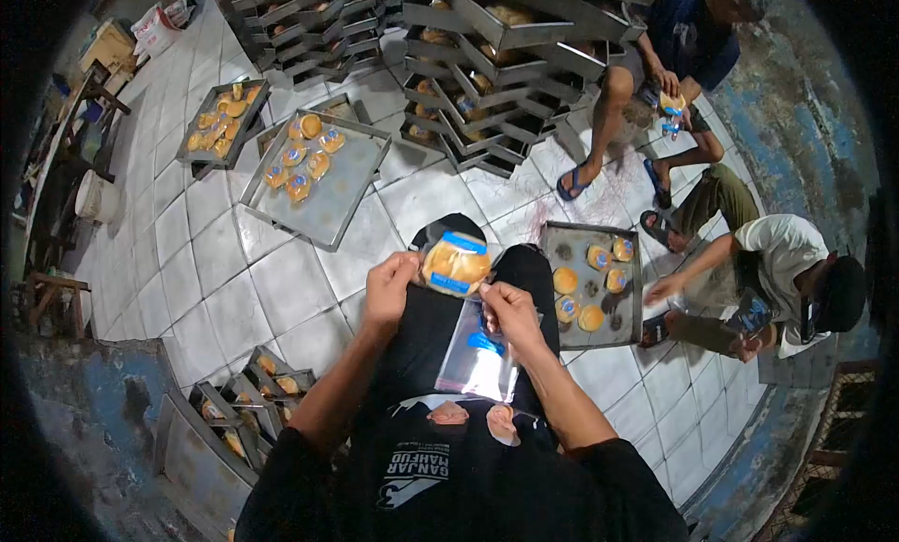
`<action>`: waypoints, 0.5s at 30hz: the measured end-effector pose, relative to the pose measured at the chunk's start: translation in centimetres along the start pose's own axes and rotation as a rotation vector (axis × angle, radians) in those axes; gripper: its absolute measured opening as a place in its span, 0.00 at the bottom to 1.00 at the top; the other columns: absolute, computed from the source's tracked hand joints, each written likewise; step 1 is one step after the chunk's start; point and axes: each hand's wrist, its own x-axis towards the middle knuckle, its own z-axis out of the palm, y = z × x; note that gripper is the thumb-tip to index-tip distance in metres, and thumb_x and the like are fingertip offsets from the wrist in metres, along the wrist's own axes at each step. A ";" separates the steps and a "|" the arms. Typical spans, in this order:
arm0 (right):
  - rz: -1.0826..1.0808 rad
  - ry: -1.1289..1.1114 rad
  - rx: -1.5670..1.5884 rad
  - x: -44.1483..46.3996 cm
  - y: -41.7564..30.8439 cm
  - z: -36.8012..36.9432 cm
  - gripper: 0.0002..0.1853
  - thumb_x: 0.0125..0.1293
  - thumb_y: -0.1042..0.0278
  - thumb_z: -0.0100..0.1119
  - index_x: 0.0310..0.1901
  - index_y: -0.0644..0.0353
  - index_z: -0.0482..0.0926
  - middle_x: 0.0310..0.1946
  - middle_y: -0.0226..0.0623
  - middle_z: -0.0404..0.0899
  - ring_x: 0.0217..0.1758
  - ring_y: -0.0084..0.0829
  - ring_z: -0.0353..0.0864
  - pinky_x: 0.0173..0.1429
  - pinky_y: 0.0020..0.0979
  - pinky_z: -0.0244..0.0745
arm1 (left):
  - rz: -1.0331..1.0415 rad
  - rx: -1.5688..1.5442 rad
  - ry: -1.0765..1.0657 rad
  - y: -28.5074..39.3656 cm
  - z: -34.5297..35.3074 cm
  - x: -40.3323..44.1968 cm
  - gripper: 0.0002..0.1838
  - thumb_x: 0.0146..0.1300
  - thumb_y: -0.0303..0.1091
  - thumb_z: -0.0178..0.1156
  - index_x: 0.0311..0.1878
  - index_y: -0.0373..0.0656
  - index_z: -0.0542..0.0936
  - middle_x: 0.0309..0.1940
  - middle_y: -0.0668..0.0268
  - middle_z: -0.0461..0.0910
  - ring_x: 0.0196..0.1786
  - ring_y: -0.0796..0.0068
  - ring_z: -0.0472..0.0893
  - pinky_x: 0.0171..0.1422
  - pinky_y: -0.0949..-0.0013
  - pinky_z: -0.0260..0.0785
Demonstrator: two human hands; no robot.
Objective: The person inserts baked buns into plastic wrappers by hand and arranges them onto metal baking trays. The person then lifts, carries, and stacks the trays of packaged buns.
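Bun (456,265) in a clear, blue-printed bag (464,242) is held up over your lap (412,355), your left hand (389,287) pinching the bag's left side and your right hand (511,313) its lower right corner. Flat bags (473,369) lie below your right hand. To your right, a tray (625,328) holds bare and bagged buns (590,317), another person's hand (668,289) near its edge. Ahead to your left, a second tray (328,203) carries bagged buns; stacked trays (510,107) stand straight ahead.

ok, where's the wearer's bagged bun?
Head view, near centre: the bagged bun is held between the left hand and right hand, clear bags just below in frame.
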 end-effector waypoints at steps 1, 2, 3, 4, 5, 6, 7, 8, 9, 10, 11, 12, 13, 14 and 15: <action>-0.072 0.036 0.095 -0.8 -0.3 1.1 0.13 0.71 0.58 0.66 0.43 0.59 0.77 0.33 0.30 0.78 0.32 0.18 0.76 0.31 0.23 0.74 | -0.010 -0.039 -0.022 1.2 0.3 0.3 0.13 0.72 0.30 0.58 0.31 0.33 0.80 0.40 0.61 0.84 0.43 0.77 0.77 0.53 0.70 0.68; -0.147 0.088 0.195 -2.3 -1.9 2.8 0.15 0.70 0.59 0.66 0.49 0.59 0.75 0.39 0.33 0.79 0.37 0.20 0.79 0.35 0.25 0.79 | -0.010 -0.136 -0.068 2.1 1.0 0.8 0.13 0.72 0.29 0.57 0.30 0.33 0.80 0.39 0.62 0.85 0.44 0.77 0.78 0.54 0.72 0.68; -0.241 0.154 0.291 -2.8 -3.0 3.2 0.19 0.70 0.60 0.66 0.56 0.60 0.74 0.45 0.35 0.79 0.43 0.22 0.81 0.39 0.27 0.83 | 0.033 -0.067 -0.104 3.0 1.6 0.8 0.13 0.72 0.29 0.57 0.31 0.32 0.80 0.39 0.62 0.85 0.43 0.77 0.79 0.54 0.72 0.68; -0.193 0.008 0.355 -3.0 -3.0 2.2 0.32 0.69 0.63 0.67 0.69 0.61 0.62 0.59 0.40 0.74 0.58 0.27 0.78 0.52 0.36 0.87 | 0.078 -0.005 -0.152 3.9 2.4 0.8 0.13 0.72 0.29 0.57 0.31 0.32 0.80 0.39 0.62 0.85 0.43 0.77 0.79 0.54 0.73 0.68; -0.187 -0.020 0.410 -3.2 -3.1 2.1 0.30 0.69 0.63 0.67 0.67 0.61 0.66 0.57 0.40 0.76 0.56 0.25 0.79 0.49 0.29 0.85 | 0.121 0.052 -0.209 4.4 3.3 0.8 0.13 0.72 0.29 0.57 0.31 0.32 0.80 0.40 0.62 0.85 0.42 0.77 0.79 0.55 0.73 0.68; -0.248 -0.004 0.290 -3.2 -3.0 1.0 0.29 0.69 0.63 0.68 0.66 0.60 0.68 0.55 0.38 0.78 0.55 0.25 0.80 0.49 0.29 0.83 | 0.082 0.116 -0.261 4.4 3.8 0.6 0.10 0.72 0.29 0.56 0.36 0.31 0.80 0.47 0.60 0.84 0.48 0.77 0.79 0.57 0.73 0.68; -0.305 0.011 0.165 -2.7 -3.0 -0.2 0.28 0.68 0.62 0.68 0.65 0.60 0.70 0.53 0.36 0.80 0.54 0.26 0.81 0.49 0.28 0.81 | 0.070 0.128 -0.168 4.8 5.2 0.3 0.10 0.72 0.30 0.57 0.38 0.32 0.80 0.51 0.57 0.83 0.51 0.74 0.79 0.60 0.71 0.68; -0.529 0.190 -0.016 -1.5 -2.0 -1.6 0.27 0.66 0.62 0.69 0.64 0.59 0.72 0.49 0.36 0.83 0.49 0.28 0.83 0.52 0.30 0.79 | 0.064 0.143 -0.072 5.4 6.5 -0.3 0.09 0.71 0.31 0.58 0.40 0.33 0.80 0.54 0.55 0.81 0.54 0.72 0.79 0.62 0.69 0.68; -0.416 0.376 -0.293 -3.1 -4.6 -3.0 0.29 0.64 0.62 0.70 0.64 0.61 0.71 0.52 0.42 0.83 0.53 0.38 0.85 0.58 0.35 0.77 | 0.061 0.160 0.029 5.5 7.4 -0.9 0.10 0.71 0.32 0.59 0.42 0.33 0.80 0.57 0.53 0.80 0.57 0.69 0.79 0.64 0.67 0.67; -0.513 0.505 -0.363 -2.5 -4.5 -4.9 0.30 0.64 0.63 0.69 0.65 0.61 0.70 0.57 0.48 0.80 0.59 0.42 0.81 0.62 0.37 0.75 | 0.174 0.382 -0.054 4.5 6.6 -1.4 0.11 0.69 0.34 0.61 0.44 0.34 0.80 0.62 0.50 0.76 0.63 0.61 0.75 0.69 0.62 0.64; -0.606 0.635 -0.439 -1.6 -3.6 -7.0 0.31 0.63 0.63 0.69 0.66 0.60 0.69 0.61 0.53 0.77 0.65 0.46 0.78 0.66 0.39 0.72 | 0.298 0.598 -0.135 3.5 5.6 -2.0 0.13 0.68 0.37 0.63 0.46 0.36 0.80 0.66 0.47 0.73 0.69 0.54 0.72 0.73 0.57 0.60; -0.627 0.761 -0.544 0.1 -2.2 -9.6 0.32 0.64 0.62 0.68 0.67 0.61 0.68 0.65 0.55 0.73 0.69 0.49 0.73 0.69 0.41 0.69 | 0.363 0.783 -0.215 3.4 5.9 -2.9 0.17 0.66 0.43 0.65 0.44 0.36 0.80 0.72 0.44 0.66 0.76 0.42 0.61 0.78 0.48 0.50; -0.641 0.876 -0.652 1.4 -0.1 -11.8 0.34 0.64 0.61 0.68 0.69 0.61 0.67 0.68 0.57 0.70 0.74 0.51 0.67 0.73 0.43 0.66 | 0.381 0.918 -0.283 3.5 6.3 -4.2 0.18 0.65 0.44 0.66 0.42 0.36 0.79 0.76 0.44 0.59 0.78 0.36 0.53 0.79 0.41 0.44; -0.617 0.937 -0.726 1.7 2.5 -13.6 0.34 0.65 0.61 0.67 0.70 0.61 0.66 0.69 0.58 0.68 0.74 0.52 0.67 0.74 0.44 0.64 | 0.421 1.065 -0.314 4.1 7.2 -5.2 0.16 0.64 0.42 0.67 0.39 0.36 0.78 0.76 0.44 0.58 0.78 0.36 0.54 0.78 0.41 0.46; -0.599 0.992 -0.799 1.3 2.9 -14.6 0.35 0.65 0.60 0.67 0.71 0.61 0.65 0.70 0.58 0.67 0.74 0.52 0.66 0.75 0.44 0.63 | 0.468 1.214 -0.333 4.6 8.0 -5.7 0.15 0.63 0.40 0.67 0.37 0.36 0.77 0.76 0.43 0.58 0.78 0.35 0.55 0.78 0.42 0.49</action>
